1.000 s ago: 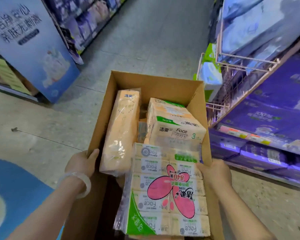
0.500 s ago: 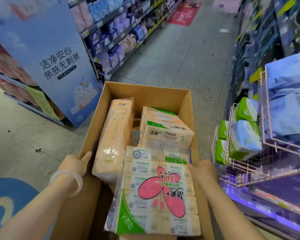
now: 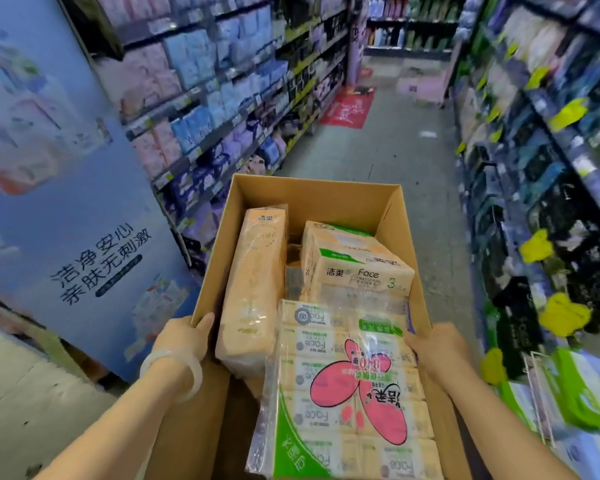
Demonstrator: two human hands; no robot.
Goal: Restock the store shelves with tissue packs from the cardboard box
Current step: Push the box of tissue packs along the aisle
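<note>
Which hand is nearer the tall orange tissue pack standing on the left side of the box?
Left. The left hand grips the cardboard box wall right beside the tall orange pack; the right hand holds the opposite wall, across the flower-print pack.

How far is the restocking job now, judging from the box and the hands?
Done: nothing visible; no pack from the box can be seen placed on a shelf. In hand: the left hand and right hand grip the side walls of the open brown cardboard box. Left: all of it, including the large clear-wrapped pack with a pink flower, the tall orange pack and the "Face" pack.
</note>
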